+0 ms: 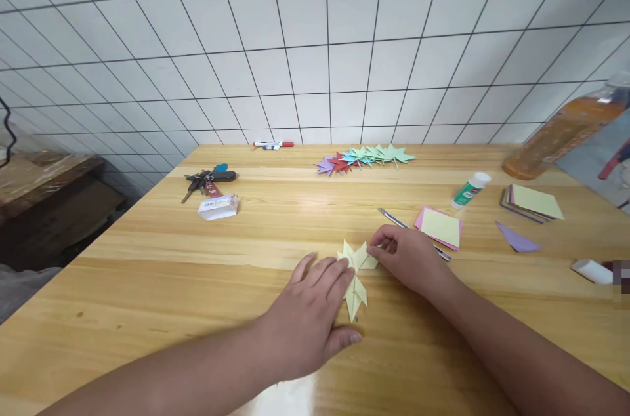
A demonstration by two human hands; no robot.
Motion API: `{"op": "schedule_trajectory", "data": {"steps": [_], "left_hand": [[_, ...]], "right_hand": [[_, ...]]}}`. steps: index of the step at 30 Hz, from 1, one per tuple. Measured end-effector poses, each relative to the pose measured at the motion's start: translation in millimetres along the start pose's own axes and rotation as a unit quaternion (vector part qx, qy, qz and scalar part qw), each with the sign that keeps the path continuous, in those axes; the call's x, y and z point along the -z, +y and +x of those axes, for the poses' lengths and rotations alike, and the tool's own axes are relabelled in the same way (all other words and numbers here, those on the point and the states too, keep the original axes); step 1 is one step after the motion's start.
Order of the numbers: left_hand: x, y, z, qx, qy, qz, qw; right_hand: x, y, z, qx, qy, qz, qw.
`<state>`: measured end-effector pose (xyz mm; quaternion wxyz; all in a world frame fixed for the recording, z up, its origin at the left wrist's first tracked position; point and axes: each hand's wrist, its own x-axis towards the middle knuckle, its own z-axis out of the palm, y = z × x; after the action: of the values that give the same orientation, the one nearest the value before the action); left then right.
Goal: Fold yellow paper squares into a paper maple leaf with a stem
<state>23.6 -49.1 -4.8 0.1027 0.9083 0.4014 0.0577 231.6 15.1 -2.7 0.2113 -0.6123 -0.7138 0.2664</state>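
Head view showed two bare hands on a wooden table (147, 311). Between them lay a pale yellow paper leaf (355, 278), folded into points, flat on the wood near the front edge.

The left hand (310, 317) lay flat with its fingers spread out. It pressed down on the left side of the leaf and covered part of it. It did not grip anything.

The right hand (411, 258) was curled. Its thumb and fingertips pinched the top right point of the leaf.

Just behind the right hand lay a thin metal knife (394, 219), partly hidden by the hand. Beside that sat a small stack of paper squares (440, 227), yellow on top and pink below. A purple triangle (516, 239) lay further right, and another stack (534, 203) sat behind it. A glue stick (470, 189) lay tilted near them. An orange bottle (561, 137) stood at the far right.

At the back lay a row of finished leaves (367, 157), purple, red, blue and green, overlapping each other. A marker (273, 144) lay by the tiled wall (315, 42). Keys (209, 180) and a small white box (218, 207) sat to the left, well apart from the hands.
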Motion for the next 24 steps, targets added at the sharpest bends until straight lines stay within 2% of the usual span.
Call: {"op": "schedule_trajectory", "data": {"steps": [7, 24], "left_hand": [[2.6, 2.2, -0.3, 0.007, 0.005, -0.017, 1.0], [0.2, 1.2, 0.7, -0.008, -0.006, 0.003, 1.0]], "right_hand": [[-2.1, 0.8, -1.1, 0.011, -0.028, 0.019, 0.999], [-4.4, -3.3, -0.3, 0.078, -0.019, -0.026, 0.996]]}}
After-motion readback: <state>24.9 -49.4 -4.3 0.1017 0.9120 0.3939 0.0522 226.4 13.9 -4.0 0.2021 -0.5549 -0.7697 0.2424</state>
